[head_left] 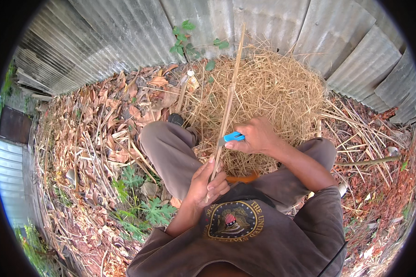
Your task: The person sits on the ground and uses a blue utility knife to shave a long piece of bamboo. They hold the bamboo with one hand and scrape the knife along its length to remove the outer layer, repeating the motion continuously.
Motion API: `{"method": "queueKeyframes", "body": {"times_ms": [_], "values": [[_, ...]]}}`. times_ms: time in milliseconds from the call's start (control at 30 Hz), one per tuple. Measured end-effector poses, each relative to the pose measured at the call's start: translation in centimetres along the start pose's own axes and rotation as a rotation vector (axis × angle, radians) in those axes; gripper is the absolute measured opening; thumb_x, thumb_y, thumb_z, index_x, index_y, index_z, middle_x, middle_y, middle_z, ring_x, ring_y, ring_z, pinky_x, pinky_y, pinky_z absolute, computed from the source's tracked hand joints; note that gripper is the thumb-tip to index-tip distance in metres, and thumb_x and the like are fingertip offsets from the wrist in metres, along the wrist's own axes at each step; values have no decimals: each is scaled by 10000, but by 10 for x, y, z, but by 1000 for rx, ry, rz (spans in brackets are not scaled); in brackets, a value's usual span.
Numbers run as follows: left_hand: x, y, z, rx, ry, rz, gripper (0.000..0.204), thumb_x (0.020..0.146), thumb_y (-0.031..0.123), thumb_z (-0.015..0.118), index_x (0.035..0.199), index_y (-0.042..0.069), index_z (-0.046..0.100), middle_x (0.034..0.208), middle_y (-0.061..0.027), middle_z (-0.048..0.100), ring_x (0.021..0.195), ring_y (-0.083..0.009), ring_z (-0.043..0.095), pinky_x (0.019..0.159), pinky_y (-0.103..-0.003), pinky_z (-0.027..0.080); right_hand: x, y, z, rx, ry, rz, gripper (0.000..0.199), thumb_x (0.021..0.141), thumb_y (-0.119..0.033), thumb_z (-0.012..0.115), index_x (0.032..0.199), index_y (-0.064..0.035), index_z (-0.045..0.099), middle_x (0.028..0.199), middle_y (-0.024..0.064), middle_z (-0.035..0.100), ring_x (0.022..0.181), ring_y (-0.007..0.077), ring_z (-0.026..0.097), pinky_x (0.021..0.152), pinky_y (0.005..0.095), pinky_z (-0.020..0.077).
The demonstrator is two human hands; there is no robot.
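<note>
My left hand is closed around the lower end of a long, thin bamboo strip, which slants up and away over a straw pile. In my right hand is a blue utility knife, gripped by its handle. The knife's blade lies against the strip just above my left hand. Whether the blade has cut into the strip cannot be made out. Both hands are in front of my body, between my bent knees.
A heap of pale straw-like shavings lies before me. Corrugated metal sheets stand behind it. Dry leaves cover the ground at left, with green plants near my left knee. Loose thin sticks and a thicker stick lie at right.
</note>
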State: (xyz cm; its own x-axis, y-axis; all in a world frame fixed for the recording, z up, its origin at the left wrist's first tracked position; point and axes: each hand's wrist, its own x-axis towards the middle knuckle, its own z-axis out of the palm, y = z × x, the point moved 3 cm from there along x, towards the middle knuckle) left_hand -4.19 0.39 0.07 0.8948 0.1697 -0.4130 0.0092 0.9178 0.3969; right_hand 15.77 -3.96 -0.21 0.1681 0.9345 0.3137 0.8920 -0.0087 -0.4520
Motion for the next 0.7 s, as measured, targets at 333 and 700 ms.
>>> {"method": "queueKeyframes", "body": {"times_ms": [333,700], "values": [[13,5,9,52,-6,-8,333,1048,391,309,924,122,460,495,34,313,371,-83,251,452,-245,262,10,17,1,-130,189,-67,684,779,-736,544,545,-94,571,435,79,507,402,259,550,403,387,414],[5,6,4,43,4,27,329,1048,383,316,906,116,444,475,50,315,348,-66,266,412,-239,243,16,11,9,-46,63,2,753,820,-775,435,530,-85,516,423,75,455,383,278,492,399,398,388]]}}
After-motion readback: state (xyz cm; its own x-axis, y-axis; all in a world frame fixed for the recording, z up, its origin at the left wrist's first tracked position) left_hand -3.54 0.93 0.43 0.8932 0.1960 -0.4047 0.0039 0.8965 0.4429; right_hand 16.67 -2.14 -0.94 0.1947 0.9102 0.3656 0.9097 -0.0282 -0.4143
